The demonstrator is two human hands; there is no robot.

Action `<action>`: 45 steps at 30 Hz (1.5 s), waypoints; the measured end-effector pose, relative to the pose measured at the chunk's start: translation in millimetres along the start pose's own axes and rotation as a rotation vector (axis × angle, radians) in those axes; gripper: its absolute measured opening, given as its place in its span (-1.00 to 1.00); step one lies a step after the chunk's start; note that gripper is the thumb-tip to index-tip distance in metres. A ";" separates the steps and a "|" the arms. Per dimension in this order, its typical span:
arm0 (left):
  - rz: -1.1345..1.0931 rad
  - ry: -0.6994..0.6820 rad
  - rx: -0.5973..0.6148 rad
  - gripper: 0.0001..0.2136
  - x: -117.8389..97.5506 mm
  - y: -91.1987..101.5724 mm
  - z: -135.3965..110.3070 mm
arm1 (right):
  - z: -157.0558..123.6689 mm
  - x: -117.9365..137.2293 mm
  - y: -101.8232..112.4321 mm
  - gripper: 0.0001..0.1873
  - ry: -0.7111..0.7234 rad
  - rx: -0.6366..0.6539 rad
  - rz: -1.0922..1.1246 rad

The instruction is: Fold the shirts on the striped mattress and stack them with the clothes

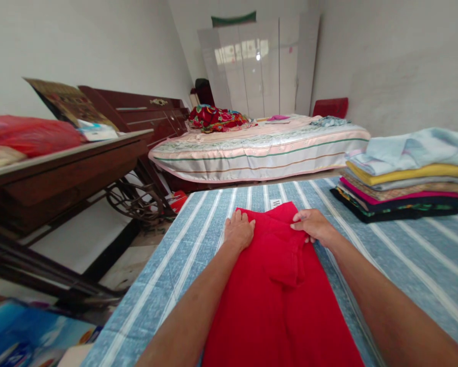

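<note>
A red shirt [259,306] lies lengthwise on a blue-and-white striped sheet [191,255], folded narrow, with a short sleeve [290,265] turned inward over its middle. My left hand [239,229] rests on the shirt's far left corner, fingers laid out over the cloth. At the far right edge, my right hand [315,225] pinches the fabric between thumb and fingers. The shirt's near end runs out of the bottom of the view.
A stack of folded clothes [408,176] stands at the right on the sheet. Beyond is a second bed [259,153] with a red floral bundle [217,120]. On the left stands a sewing-machine table [68,163] bearing a red plastic bag [30,135].
</note>
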State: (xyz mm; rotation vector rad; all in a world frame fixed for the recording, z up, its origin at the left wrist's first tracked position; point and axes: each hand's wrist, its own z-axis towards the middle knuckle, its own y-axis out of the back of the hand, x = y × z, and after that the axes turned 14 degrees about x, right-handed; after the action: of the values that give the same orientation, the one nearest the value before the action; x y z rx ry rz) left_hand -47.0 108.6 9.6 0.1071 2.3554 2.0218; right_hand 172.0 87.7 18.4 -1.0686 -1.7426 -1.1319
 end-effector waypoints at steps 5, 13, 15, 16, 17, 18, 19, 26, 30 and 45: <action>0.028 -0.104 -0.100 -0.62 -0.3 2.0 -2.7 | 0.7 -1.4 1.5 -0.87 -0.008 0.016 0.040; 0.021 -0.146 -0.007 -0.58 6.0 1.1 4.8 | 0.3 -1.4 9.9 -0.89 0.027 0.064 0.091; 0.024 -0.142 -0.003 -0.58 5.4 1.3 4.5 | 1.7 -4.0 9.4 -0.88 0.015 0.064 0.074; 0.026 -0.140 -0.002 -0.58 5.0 1.6 4.1 | 2.2 -5.2 8.8 -0.87 0.010 0.066 0.065; 0.029 -0.138 -0.002 -0.58 4.5 2.0 3.6 | 2.6 -6.1 8.2 -0.87 0.007 0.070 0.057; 0.032 -0.137 -0.002 -0.57 4.1 2.4 3.2 | 2.7 -6.7 7.7 -0.88 0.006 0.075 0.050; 0.035 -0.136 -0.003 -0.57 3.7 2.8 2.7 | 2.5 -6.9 7.6 -0.88 0.006 0.080 0.046; 0.057 -0.134 -0.010 -0.58 3.5 2.6 1.7 | -2.9 -5.8 15.9 -0.80 0.023 0.248 0.021; 0.067 -0.133 -0.017 -0.59 4.2 1.9 2.7 | -4.1 -5.9 19.7 -0.77 0.006 0.316 0.000; 0.074 -0.147 -0.033 -0.63 4.1 10.7 2.9 | -3.4 -7.1 20.0 -0.80 -0.017 0.328 -0.005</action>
State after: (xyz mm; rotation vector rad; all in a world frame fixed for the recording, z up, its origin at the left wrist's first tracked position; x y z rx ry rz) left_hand -50.5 113.4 19.8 0.3342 2.2608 2.0075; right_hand 193.5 87.9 18.6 -0.8738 -1.8660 -0.8050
